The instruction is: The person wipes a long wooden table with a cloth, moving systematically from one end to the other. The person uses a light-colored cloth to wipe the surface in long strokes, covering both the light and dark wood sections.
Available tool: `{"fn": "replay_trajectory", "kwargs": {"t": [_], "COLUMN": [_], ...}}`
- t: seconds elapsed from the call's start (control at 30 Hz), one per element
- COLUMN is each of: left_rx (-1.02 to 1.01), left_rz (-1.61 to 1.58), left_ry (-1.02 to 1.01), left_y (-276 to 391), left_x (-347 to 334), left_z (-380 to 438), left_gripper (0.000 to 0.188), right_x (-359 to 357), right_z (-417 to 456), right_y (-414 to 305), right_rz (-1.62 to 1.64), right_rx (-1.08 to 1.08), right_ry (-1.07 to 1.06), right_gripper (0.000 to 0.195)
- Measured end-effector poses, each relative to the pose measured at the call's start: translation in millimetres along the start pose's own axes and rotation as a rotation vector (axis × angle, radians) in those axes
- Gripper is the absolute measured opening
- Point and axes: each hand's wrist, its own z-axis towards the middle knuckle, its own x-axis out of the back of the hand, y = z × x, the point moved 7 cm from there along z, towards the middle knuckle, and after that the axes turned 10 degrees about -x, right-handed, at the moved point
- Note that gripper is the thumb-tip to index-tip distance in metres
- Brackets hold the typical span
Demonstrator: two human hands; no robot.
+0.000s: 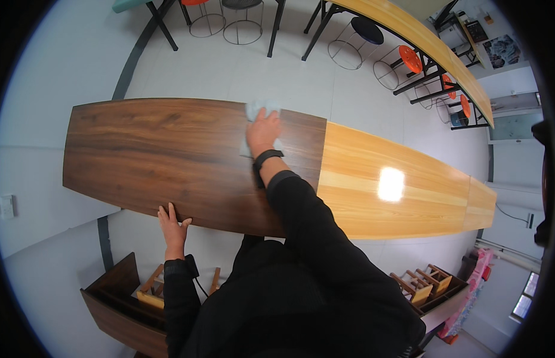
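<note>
A dark brown wood-grain tabletop (pixel 206 170) stretches before me, its right end meeting a light yellow wood-grain tabletop (pixel 429 192). My right hand (pixel 263 130) presses a pale blue-grey cloth (pixel 256 108) flat on the dark top near its far edge. Part of the cloth is hidden under the palm and shows again near the wrist, which wears a black band. At the near edge, towards the left, my left hand (pixel 173 229) rests with spread fingertips on the dark top and holds nothing.
Beyond stands a long yellow table (pixel 394 18) with black legs; a black stool (pixel 367 30) and an orange stool (pixel 410 59) are by it. Behind me, dark wooden shelving (pixel 125 315) and small wooden stools (pixel 418 286) stand on either side. A white wall (pixel 31 179) borders the left end.
</note>
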Motion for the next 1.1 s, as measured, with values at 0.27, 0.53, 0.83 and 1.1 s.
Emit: {"fn": "replay_trajectory", "kwargs": {"t": [0.27,0.53,0.83,1.1], "left_rx": [0.006,0.035,0.093,0.127], "left_rz": [-0.042,0.149,0.16,0.179], "left_ry": [-0.061,-0.178,-0.224,-0.294], "left_y": [-40.7,-39.6,-38.7,-39.2], "left_x": [7.9,9.3,10.7,14.7], "left_z": [24.0,50.3,50.8,52.4], "left_gripper": [0.095,0.103,0.103,0.101], "right_x": [-47.8,-9.3,72.1,73.7], "right_z": [-87.4,-94.6,-81.8,-95.8], "right_y": [-107.6,-23.6,173.9,187.5], "right_rz": [0.05,0.101,0.112,0.08], "right_rx": [0.318,0.302,-0.03,-0.109], "right_ry": [-0.161,-0.193,0.003,0.08], "right_gripper": [0.042,0.045,0.058,0.06]}}
